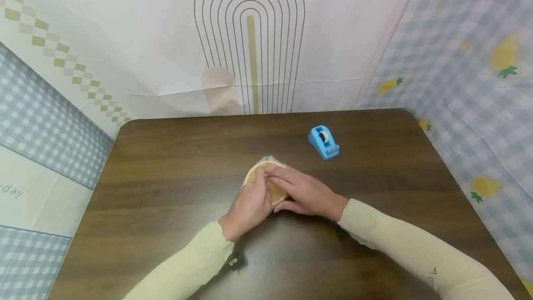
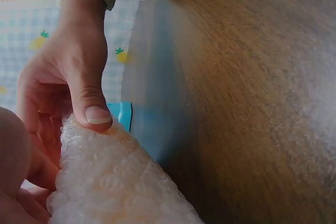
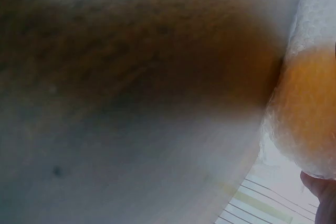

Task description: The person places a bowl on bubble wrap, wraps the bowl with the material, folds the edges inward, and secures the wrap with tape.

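A round yellow-orange object (image 1: 276,193) wrapped in bubble wrap is between the two hands, near the middle of the table. Its pale rim shows around the fingers in the head view. My left hand (image 1: 250,205) grips it from the left, with the thumb on its upper face. From the other side my right hand (image 1: 310,191) holds it, fingers across the top and thumb low on the near edge. Bubble wrap (image 2: 121,182) fills the lower left wrist view, pinched there by the right thumb. The right wrist view shows the orange surface (image 3: 310,103) through the wrap.
A blue tape dispenser (image 1: 324,142) with a roll in it stands on the dark wooden table (image 1: 166,165), beyond the right hand. Patterned cloth walls (image 1: 158,50) rise along the table's back and sides. A small dark device (image 1: 234,260) sits at the left wrist.
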